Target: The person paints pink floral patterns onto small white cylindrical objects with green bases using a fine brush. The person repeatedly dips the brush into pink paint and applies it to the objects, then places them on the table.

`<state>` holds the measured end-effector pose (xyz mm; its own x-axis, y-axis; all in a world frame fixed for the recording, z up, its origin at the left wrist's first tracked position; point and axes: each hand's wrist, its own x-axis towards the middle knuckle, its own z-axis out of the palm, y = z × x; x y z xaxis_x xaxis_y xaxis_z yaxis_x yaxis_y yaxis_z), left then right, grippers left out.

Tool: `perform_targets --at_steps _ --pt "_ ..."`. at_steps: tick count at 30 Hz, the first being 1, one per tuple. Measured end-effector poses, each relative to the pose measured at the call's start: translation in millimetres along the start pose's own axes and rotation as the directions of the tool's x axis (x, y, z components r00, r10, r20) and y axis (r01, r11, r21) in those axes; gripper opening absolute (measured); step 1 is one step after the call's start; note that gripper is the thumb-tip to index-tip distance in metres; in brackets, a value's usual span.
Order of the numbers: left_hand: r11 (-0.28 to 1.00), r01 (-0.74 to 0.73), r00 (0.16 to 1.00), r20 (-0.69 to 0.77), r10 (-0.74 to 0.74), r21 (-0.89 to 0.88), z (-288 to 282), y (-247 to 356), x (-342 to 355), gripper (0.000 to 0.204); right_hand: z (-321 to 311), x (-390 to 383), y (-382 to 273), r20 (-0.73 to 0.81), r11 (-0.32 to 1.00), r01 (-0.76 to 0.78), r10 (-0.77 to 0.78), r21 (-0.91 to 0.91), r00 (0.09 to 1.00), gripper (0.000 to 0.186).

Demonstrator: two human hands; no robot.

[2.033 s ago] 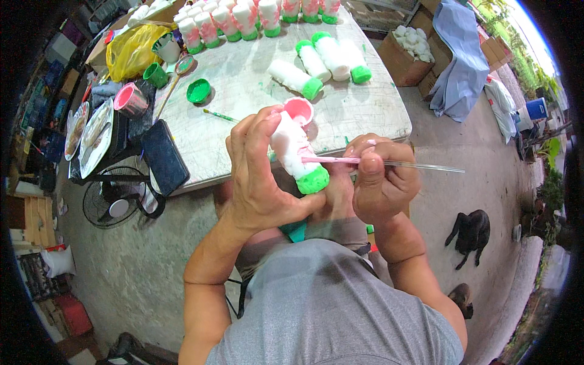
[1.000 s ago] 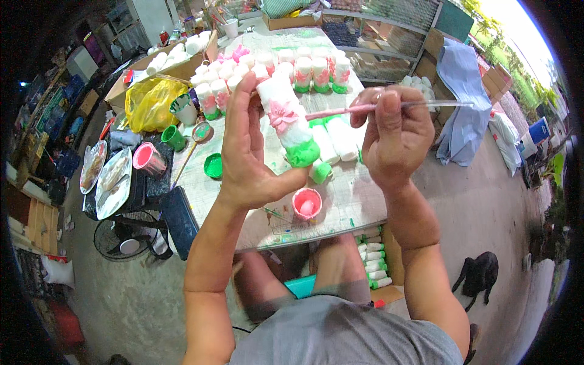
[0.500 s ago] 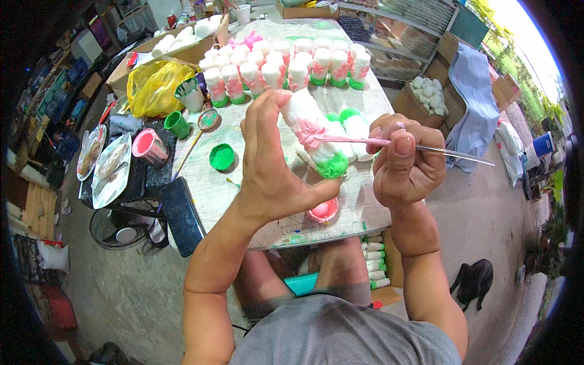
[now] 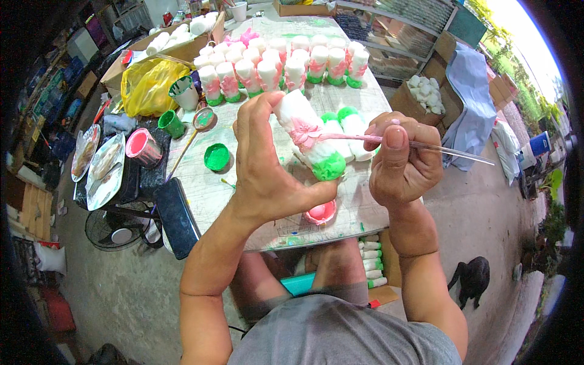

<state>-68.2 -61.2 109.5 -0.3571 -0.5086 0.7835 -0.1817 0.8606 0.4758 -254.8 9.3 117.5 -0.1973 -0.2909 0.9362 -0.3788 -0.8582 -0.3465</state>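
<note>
My left hand grips a white candle, fingers at its upper end and thumb under its green base. Tilted above the table, it bears pink flower shapes on its side. Closed around a slim brush with a clear handle, my right hand sets its pink-coated end against the flower. Partly hidden between my hands, white candles with green ends lie on the table. A small dish of pink paint sits below my left thumb, and a shallow cap of green paint stands left of that hand.
Several decorated candles stand in rows at the table's far side. Leftward are a yellow plastic bag, a pink paint can, a green cup and a phone. A black animal is on the floor at right.
The candle has tilted and turned slightly in my left hand. The brush end stays against the flower, its handle now sloping a little differently. The view has shifted slightly.
</note>
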Motion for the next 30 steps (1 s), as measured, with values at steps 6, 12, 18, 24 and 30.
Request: perform_targets --at_steps 6,12,18,24,30 --pt "0.999 -0.030 1.000 0.001 0.030 -0.009 3.3 -3.9 0.4 0.110 3.2 -1.8 -3.2 -0.030 0.999 -0.041 0.042 0.034 0.999 0.011" --pt "1.000 -0.027 1.000 0.005 0.027 0.008 2.9 -6.3 0.6 0.110 1.3 -0.4 2.2 -0.026 0.999 -0.040 0.040 -0.023 0.999 0.011" --pt "0.996 -0.053 0.998 -0.038 0.056 0.070 6.6 -9.9 0.5 0.112 0.4 -0.2 3.3 -0.022 0.997 -0.062 0.061 -0.054 0.998 0.012" --pt "0.996 -0.051 0.998 -0.039 0.054 0.072 8.9 -9.4 0.2 0.110 2.6 -0.8 2.6 -0.047 0.995 -0.099 0.098 -0.011 0.994 0.012" --pt "0.992 -0.058 0.997 -0.044 0.063 0.109 9.4 -10.6 -0.9 0.112 3.7 -0.6 3.7 -0.066 0.994 -0.112 0.111 -0.003 0.992 0.014"
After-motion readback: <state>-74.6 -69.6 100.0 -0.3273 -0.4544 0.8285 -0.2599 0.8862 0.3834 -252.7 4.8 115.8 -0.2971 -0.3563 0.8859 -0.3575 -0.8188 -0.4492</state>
